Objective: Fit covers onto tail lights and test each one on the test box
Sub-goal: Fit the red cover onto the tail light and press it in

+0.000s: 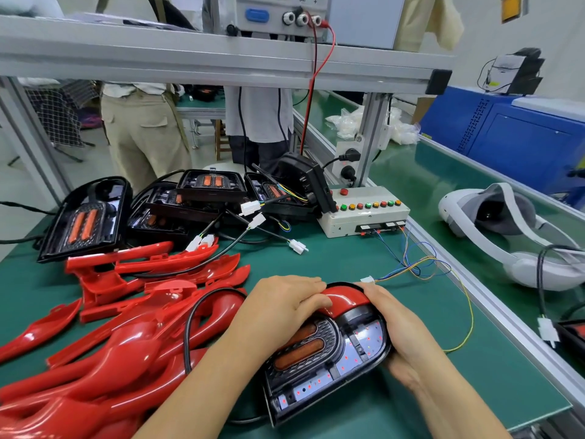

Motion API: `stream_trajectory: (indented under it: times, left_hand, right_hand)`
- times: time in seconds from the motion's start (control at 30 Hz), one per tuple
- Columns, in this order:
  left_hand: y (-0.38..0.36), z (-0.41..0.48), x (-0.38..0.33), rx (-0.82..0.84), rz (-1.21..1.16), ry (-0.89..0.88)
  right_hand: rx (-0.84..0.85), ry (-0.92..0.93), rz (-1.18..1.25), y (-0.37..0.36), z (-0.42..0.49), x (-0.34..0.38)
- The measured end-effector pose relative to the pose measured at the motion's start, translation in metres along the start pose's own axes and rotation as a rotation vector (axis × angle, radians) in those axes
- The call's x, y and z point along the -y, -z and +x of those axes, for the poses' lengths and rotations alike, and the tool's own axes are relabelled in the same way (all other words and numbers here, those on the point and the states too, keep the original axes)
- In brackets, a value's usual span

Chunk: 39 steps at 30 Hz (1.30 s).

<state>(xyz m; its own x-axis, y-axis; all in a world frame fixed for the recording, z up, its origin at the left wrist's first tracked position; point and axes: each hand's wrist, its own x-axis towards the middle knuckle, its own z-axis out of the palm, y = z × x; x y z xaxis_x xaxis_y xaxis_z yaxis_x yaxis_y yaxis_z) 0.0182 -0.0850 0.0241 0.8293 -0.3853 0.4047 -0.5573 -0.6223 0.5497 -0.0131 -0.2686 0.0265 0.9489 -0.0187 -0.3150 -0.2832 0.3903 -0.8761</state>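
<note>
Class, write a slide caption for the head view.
The left hand fits a red cover onto a tail light held by the right hand, test box behind on the bench.

Bare forearms; left hand [285,304], right hand [403,332]
</note>
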Motion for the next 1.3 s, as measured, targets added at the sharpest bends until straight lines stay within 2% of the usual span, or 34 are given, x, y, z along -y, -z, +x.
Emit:
stream_trajectory:
  times: [0.23, 0.3, 0.4, 0.53, 0.7, 0.87, 0.97, 1.13, 1.3]
  left_hand:
    - [0.003, 0.0, -0.002, 0.029, -0.022, 0.019]
    - [0.004, 0.002, -0.003, 0.114, -0.056, 0.092]
    - [0.009, 0.012, -0.004, 0.281, -0.142, 0.291]
    - [0.01, 0.026, -0.003, 0.409, 0.112, 0.386]
    - [-0.001, 0.031, 0.001, 0.431, 0.228, 0.408]
    - [-0.006, 0.028, 0.006, 0.418, 0.404, 0.22]
    - [-0.009, 0.026, 0.007, 0.379, 0.437, 0.204]
    - [-0.012, 0.023, 0.006, 0.332, 0.366, 0.226]
    - [-0.01, 0.022, 0.004, 0.369, 0.301, 0.28]
  right_hand:
    - [0.055, 0.021, -0.067, 0.001, 0.0, 0.0]
    - [0.049, 0.022, -0.065, 0.001, 0.0, 0.0]
    - [0.043, 0.038, -0.089, -0.001, 0.001, 0.001]
    - [0.059, 0.055, -0.105, -0.004, 0.002, 0.002]
    - [0.049, 0.034, -0.084, -0.002, 0.001, 0.001]
    - [0.043, 0.036, -0.068, 0.0, 0.002, 0.0]
    - [0.044, 0.056, -0.085, 0.001, 0.002, 0.0]
    - [0.063, 0.061, -0.094, 0.001, 0.002, -0.001]
    - [0.091, 0.062, -0.07, 0.005, -0.001, 0.001]
